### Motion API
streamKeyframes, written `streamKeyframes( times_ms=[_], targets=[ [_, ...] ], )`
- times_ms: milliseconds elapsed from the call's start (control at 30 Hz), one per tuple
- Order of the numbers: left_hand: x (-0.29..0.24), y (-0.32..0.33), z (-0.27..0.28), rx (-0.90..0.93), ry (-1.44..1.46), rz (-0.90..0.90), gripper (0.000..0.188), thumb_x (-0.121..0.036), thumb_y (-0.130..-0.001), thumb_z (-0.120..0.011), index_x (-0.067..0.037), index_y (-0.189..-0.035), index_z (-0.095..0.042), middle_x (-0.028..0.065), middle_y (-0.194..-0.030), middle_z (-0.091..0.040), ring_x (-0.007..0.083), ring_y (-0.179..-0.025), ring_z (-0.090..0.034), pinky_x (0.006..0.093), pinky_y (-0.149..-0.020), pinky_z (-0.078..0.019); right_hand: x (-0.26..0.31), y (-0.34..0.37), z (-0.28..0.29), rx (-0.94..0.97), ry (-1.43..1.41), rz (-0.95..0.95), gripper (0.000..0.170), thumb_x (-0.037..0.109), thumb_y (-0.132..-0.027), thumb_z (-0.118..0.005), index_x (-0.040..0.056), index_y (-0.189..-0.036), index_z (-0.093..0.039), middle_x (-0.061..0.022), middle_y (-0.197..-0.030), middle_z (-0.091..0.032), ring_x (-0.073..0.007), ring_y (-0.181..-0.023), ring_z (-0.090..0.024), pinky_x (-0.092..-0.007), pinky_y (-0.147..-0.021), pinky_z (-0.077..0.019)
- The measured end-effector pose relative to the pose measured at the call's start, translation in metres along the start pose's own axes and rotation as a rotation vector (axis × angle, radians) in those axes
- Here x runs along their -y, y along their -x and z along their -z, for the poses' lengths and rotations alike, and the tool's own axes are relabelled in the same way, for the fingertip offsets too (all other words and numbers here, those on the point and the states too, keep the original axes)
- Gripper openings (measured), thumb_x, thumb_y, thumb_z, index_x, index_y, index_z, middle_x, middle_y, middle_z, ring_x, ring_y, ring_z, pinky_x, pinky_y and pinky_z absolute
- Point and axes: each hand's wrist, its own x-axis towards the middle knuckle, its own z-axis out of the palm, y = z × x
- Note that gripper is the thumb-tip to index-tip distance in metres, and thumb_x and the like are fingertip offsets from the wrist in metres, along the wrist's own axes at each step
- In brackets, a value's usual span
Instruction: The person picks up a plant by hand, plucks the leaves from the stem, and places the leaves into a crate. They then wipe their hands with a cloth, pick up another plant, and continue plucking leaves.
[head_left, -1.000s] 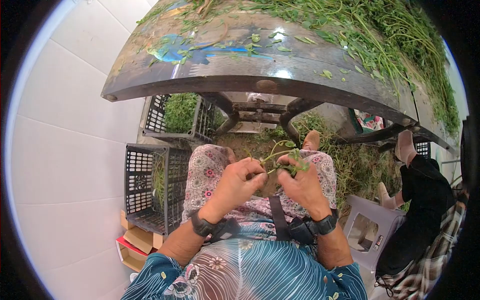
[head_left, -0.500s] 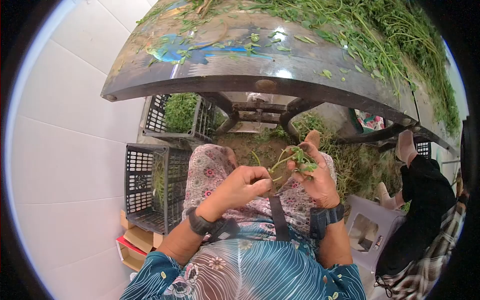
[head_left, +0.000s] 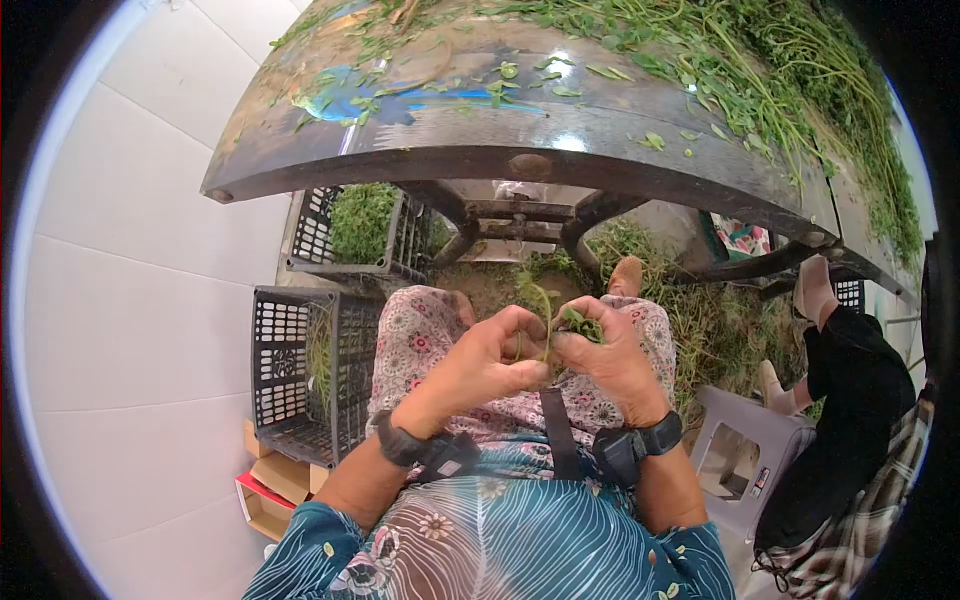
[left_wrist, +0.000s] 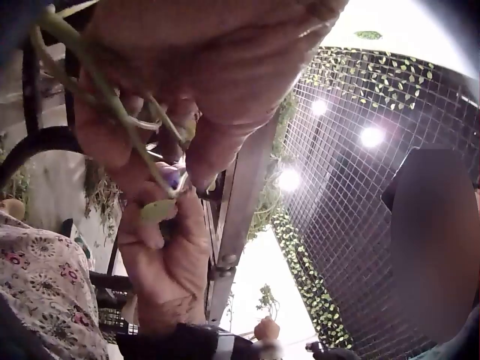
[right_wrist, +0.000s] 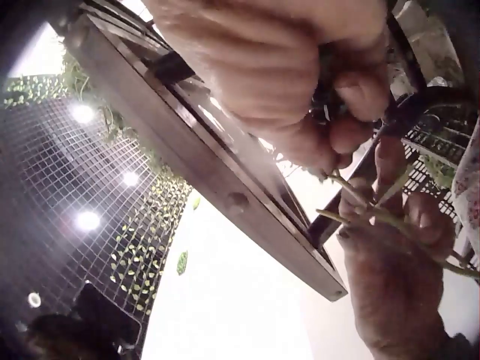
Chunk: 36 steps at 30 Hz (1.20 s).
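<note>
Over the lap, the left hand [head_left: 480,362] pinches a thin green stem [head_left: 545,305] that rises past its fingertips. Close beside it the right hand [head_left: 618,362] grips small green leaves [head_left: 580,324] with curled fingers. The fingertips of both hands nearly meet. In the left wrist view the stem [left_wrist: 105,94] runs diagonally across the left hand [left_wrist: 195,60], with the right hand [left_wrist: 166,262] beyond. The right wrist view has the stems [right_wrist: 397,223] between the left hand's [right_wrist: 394,281] fingers, below the right hand [right_wrist: 262,75].
A wooden table [head_left: 480,130] bears scattered leaves and a heap of greens [head_left: 800,80]. Black crates [head_left: 345,400] stand at the left, near an open cardboard box [head_left: 265,508]. Stems litter the floor. At the right are a grey stool [head_left: 735,460] and another person's legs [head_left: 850,370].
The right hand moved away to the right with the leaves, then came back beside the left hand. The stem now stands more upright at the left fingertips.
</note>
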Motion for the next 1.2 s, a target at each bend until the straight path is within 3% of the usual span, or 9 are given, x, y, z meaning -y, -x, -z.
streamKeyframes(
  times_ms=[100,300,400,600,700,800,900,1000,1200],
  targets=[
    [0.012,-0.004,0.005,-0.052,-0.146,-0.058,0.017,-0.008,-0.076,-0.057,0.001,-0.090,-0.055,-0.0025,-0.071,-0.053,0.0036,-0.063,-0.047,0.0195,-0.054,-0.0384,0.008,0.002,0.000,0.004,-0.103,-0.095,0.023,0.013,-0.075,-0.061,-0.0001,-0.094,-0.056,-0.0007,-0.079,-0.057,-0.0069,-0.073,-0.051,-0.0235,-0.064,-0.0438],
    [0.014,-0.003,0.009,-0.121,-0.325,-0.071,0.014,-0.010,-0.076,-0.057,0.000,-0.086,-0.057,-0.0047,-0.063,-0.048,0.0021,-0.057,-0.041,0.0194,-0.050,-0.0339,0.007,0.003,0.009,0.071,0.397,0.147,0.025,0.009,-0.071,-0.058,-0.0003,-0.094,-0.055,-0.0114,-0.080,-0.060,-0.0194,-0.074,-0.057,-0.0298,-0.069,-0.0447],
    [0.014,-0.005,0.006,-0.134,-0.349,-0.102,0.013,-0.010,-0.075,-0.056,0.000,-0.084,-0.057,-0.0049,-0.061,-0.047,0.0024,-0.056,-0.039,0.0200,-0.049,-0.0331,0.016,0.006,0.004,0.050,0.457,0.159,0.024,0.008,-0.071,-0.056,-0.0007,-0.093,-0.054,-0.0156,-0.082,-0.059,-0.0251,-0.075,-0.058,-0.0317,-0.071,-0.0446],
    [0.012,-0.002,0.007,-0.162,-0.417,-0.097,0.011,-0.009,-0.075,-0.057,-0.001,-0.082,-0.057,-0.0042,-0.060,-0.046,0.0032,-0.055,-0.039,0.0210,-0.049,-0.0334,-0.005,-0.003,0.010,-0.337,0.491,0.251,0.020,0.004,-0.072,-0.052,-0.0008,-0.091,-0.052,-0.0148,-0.082,-0.059,-0.0230,-0.075,-0.057,-0.0297,-0.071,-0.0444],
    [0.016,-0.003,0.014,-0.174,-0.414,-0.121,0.010,-0.009,-0.075,-0.057,-0.001,-0.081,-0.057,-0.0038,-0.059,-0.046,0.0033,-0.056,-0.040,0.0210,-0.050,-0.0346,0.008,0.005,0.026,-0.328,-0.155,-0.126,0.021,0.001,-0.072,-0.049,-0.0008,-0.092,-0.054,-0.0138,-0.084,-0.059,-0.0198,-0.074,-0.057,-0.0282,-0.068,-0.0440],
    [0.016,-0.004,0.014,-0.158,-0.410,-0.113,0.010,-0.009,-0.074,-0.057,-0.001,-0.080,-0.057,-0.0031,-0.060,-0.048,0.0036,-0.057,-0.043,0.0210,-0.051,-0.0361,0.015,0.011,0.028,-0.210,0.225,0.073,0.022,-0.001,-0.071,-0.051,0.0015,-0.093,-0.057,-0.0125,-0.083,-0.058,-0.0205,-0.071,-0.056,-0.0287,-0.064,-0.0441],
    [0.017,-0.005,0.011,-0.136,-0.477,-0.154,0.010,-0.008,-0.074,-0.057,0.000,-0.080,-0.057,-0.0018,-0.061,-0.051,0.0044,-0.057,-0.045,0.0212,-0.051,-0.0375,0.025,0.013,0.012,-0.098,0.664,0.445,0.024,0.001,-0.070,-0.057,0.0046,-0.093,-0.059,-0.0111,-0.080,-0.055,-0.0254,-0.070,-0.055,-0.0321,-0.061,-0.0446],
    [0.009,-0.002,0.010,-0.123,-0.519,-0.159,0.010,-0.008,-0.075,-0.057,0.000,-0.080,-0.057,-0.0003,-0.064,-0.054,0.0049,-0.058,-0.047,0.0216,-0.052,-0.0392,0.031,0.015,0.002,0.033,0.831,0.465,0.025,0.002,-0.066,-0.061,0.0063,-0.091,-0.060,-0.0106,-0.078,-0.052,-0.0300,-0.071,-0.054,-0.0367,-0.060,-0.0451],
    [0.010,-0.001,0.024,-0.102,-0.552,-0.098,0.011,-0.010,-0.077,-0.057,0.000,-0.082,-0.057,0.0023,-0.067,-0.057,0.0060,-0.060,-0.051,0.0226,-0.055,-0.0415,0.017,0.012,0.007,0.063,0.916,0.452,0.026,0.001,-0.062,-0.061,0.0064,-0.088,-0.060,-0.0108,-0.080,-0.052,-0.0312,-0.072,-0.055,-0.0396,-0.061,-0.0449]
  ],
)
